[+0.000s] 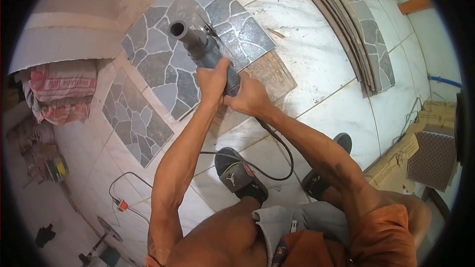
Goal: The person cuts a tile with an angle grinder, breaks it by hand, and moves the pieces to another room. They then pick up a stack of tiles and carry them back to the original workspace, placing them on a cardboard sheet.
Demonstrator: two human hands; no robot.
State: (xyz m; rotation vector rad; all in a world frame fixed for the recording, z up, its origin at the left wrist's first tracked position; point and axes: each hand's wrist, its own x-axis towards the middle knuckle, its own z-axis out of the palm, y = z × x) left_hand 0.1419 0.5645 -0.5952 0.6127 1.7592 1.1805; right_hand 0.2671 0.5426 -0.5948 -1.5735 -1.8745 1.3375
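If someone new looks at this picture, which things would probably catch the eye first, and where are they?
Probably first is the dark grey handheld power tool, gripped by the left hand and right hand over a large grey stone-patterned tile, above the picture's centre. Next, perhaps, are the stacked brown-edged tiles at upper right and the red-and-white printed bags at left.

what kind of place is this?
Probably a room under renovation, mid-tiling: a leaning-edged stack of stone-pattern tiles on the floor, sacks marked PORTLAND, and a corded power tool in use over another tile.
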